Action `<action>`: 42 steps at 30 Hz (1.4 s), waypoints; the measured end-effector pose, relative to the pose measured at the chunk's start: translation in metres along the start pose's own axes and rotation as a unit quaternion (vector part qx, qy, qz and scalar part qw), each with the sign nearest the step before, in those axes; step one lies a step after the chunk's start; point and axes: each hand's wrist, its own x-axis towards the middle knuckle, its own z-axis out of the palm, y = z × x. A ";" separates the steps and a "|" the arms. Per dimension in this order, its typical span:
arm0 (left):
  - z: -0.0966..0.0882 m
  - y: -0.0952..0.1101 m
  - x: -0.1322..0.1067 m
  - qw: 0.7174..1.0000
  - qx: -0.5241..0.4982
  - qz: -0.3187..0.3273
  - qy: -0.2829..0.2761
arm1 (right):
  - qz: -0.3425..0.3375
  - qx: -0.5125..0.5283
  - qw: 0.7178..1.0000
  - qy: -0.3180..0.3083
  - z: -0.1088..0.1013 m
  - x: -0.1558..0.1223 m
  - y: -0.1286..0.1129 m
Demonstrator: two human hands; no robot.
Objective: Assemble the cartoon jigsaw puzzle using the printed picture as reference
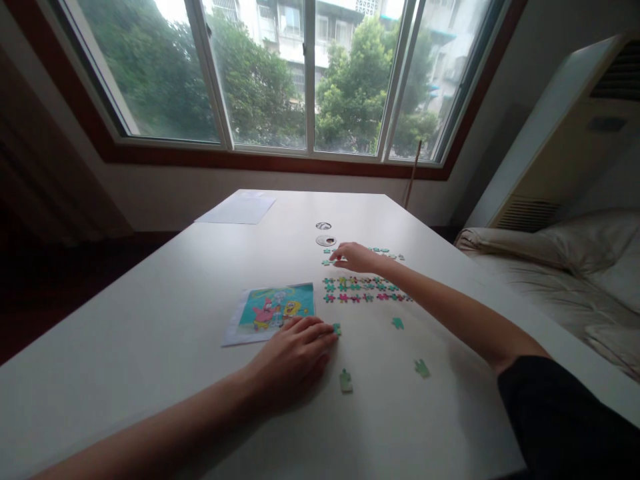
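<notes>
While the left hand [300,350] overlaps a SpongeBob picture [270,305], fingertips [330,328] at a jigsaw piece [338,329], right hand [356,258] over puzzle rows [355,288], both grips unclear

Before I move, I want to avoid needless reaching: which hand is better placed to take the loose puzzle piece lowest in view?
Probably the left hand: it lies close to that puzzle piece. The right hand is farther off, stretched out to the far rows of pieces.
</notes>
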 end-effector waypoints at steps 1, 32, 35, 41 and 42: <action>-0.001 0.000 0.000 1.000 0.000 -0.003 0.002 | 0.001 0.000 1.000 -0.004 0.005 0.009 0.002; 0.005 0.002 0.004 1.000 -0.021 -0.008 0.008 | 0.063 0.328 0.933 -0.130 -0.046 -0.140 0.015; 0.006 0.002 0.004 1.000 -0.021 -0.009 0.006 | 0.071 0.286 0.926 -0.235 -0.053 -0.171 0.012; 0.005 0.006 0.006 1.000 -0.020 -0.004 0.010 | 0.072 0.231 0.946 -0.214 -0.057 -0.194 -0.003; 0.005 0.007 0.007 1.000 -0.020 -0.002 0.010 | 0.079 0.224 0.952 -0.193 -0.058 -0.197 -0.005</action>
